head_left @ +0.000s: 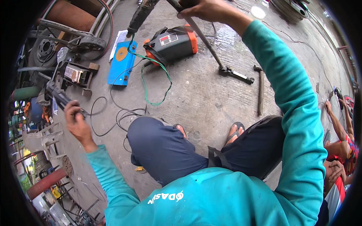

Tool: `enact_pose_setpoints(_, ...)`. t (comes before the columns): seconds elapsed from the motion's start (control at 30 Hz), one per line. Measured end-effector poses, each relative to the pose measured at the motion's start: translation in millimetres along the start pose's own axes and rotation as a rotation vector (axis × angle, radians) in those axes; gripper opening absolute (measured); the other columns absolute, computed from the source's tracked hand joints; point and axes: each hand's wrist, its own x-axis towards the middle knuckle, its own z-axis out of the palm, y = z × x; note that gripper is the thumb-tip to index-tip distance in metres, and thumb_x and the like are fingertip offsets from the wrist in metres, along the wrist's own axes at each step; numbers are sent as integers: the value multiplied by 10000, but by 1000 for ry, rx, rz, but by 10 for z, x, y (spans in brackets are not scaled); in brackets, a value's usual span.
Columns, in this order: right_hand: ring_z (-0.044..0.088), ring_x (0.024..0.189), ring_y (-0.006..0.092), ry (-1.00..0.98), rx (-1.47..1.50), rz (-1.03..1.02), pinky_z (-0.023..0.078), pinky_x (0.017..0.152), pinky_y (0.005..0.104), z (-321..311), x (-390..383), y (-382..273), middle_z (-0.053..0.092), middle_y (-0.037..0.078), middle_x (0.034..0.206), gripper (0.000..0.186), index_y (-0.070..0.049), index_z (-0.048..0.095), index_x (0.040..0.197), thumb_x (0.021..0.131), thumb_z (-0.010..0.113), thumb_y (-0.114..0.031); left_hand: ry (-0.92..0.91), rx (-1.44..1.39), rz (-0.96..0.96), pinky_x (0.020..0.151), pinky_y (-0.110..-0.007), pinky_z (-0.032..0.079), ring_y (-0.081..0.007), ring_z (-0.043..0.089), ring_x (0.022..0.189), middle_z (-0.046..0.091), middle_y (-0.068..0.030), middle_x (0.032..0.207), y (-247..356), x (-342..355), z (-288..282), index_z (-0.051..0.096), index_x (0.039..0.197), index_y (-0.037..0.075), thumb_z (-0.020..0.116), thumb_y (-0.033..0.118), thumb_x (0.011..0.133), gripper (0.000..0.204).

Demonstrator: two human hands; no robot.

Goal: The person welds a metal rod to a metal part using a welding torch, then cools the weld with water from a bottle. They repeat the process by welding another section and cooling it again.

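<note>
My left hand grips a dark hand-held power tool, apparently an angle grinder, out to the left. My right hand is closed on a long metal shaft at the top. The shaft slants down to the floor, where a jointed end piece lies across its foot. A dark cylindrical piece at the top has green cable hanging below it. A grey-and-orange machine with a strap lies beside a blue metal panel. A hammer lies to the right.
My legs are bent near the floor. Loose black cables cross the concrete. A wheeled metal cart, stools and clutter line the left. A wheel rim is at upper right. People sit close on the right.
</note>
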Motion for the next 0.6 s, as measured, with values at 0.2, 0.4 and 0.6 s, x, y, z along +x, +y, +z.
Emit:
enact_pose_setpoints(0.2,649,787,199,-47,-2,9,521,720,372,-229,132,232,712,90,824,351,-7,761,981,791,848,-289,-342,182,436,916,-486,529,-342,632,1078,665,-96,1075,736,-954,412,633,898,74,655,-89,685,268)
enact_pose_setpoints(0.4,649,730,169,-108,-23,123,501,635,319,-355,201,244,703,61,798,340,-41,780,974,795,857,-320,-705,73,659,892,-468,565,-403,600,1137,660,-52,1126,888,-1192,772,645,914,79,704,27,698,229)
enact_pose_setpoints(0.6,646,722,173,-92,8,75,522,640,327,-439,91,231,693,56,794,332,-26,765,947,791,867,-301,-957,-94,958,940,-445,554,-429,575,1179,642,-17,1265,1299,-793,1751,648,909,79,661,99,795,117)
